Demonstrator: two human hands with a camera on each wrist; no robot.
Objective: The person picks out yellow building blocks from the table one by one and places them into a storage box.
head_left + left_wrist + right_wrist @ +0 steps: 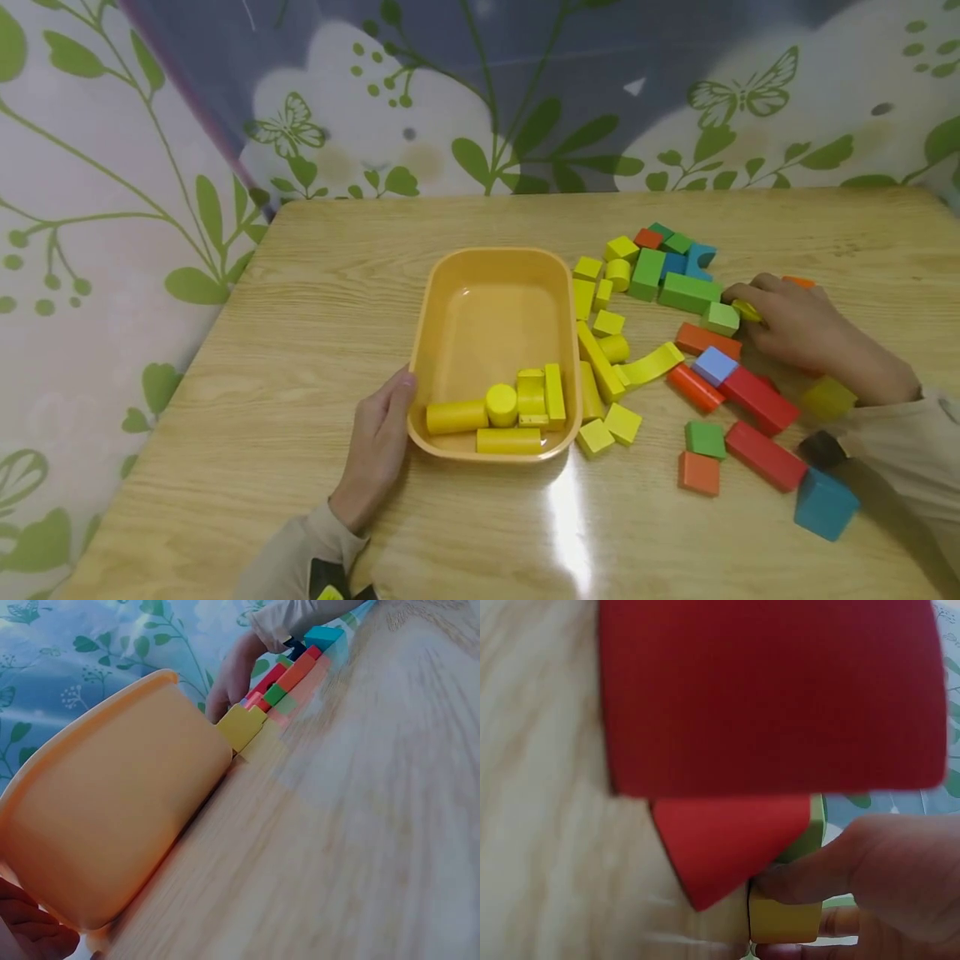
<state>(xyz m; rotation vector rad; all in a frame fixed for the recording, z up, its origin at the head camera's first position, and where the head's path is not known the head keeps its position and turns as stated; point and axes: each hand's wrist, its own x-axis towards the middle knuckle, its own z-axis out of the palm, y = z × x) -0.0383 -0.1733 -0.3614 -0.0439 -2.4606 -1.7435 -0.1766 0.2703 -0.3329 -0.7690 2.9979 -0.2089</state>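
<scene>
So one orange tray [480, 317], smooth and plasticky-looking, is sitting on the wood-grain bench [225, 433], and the left hand [375, 429] is gripping its left edge, thumb on the rim. At least five yellow pieces are lying inside, three of them cylinders [457, 417]. The right hand [798, 325] is pinching one yellow block [784, 921] over on the right, near six flat-faced green blocks [690, 292]. Two long red blocks [759, 400] are lying nearby, plus one curvy yellow piece [652, 365].

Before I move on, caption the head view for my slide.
Left hand holds an orange tray of yellow pieces while right hand pinches a yellow block among multicoloured blocks.
</scene>
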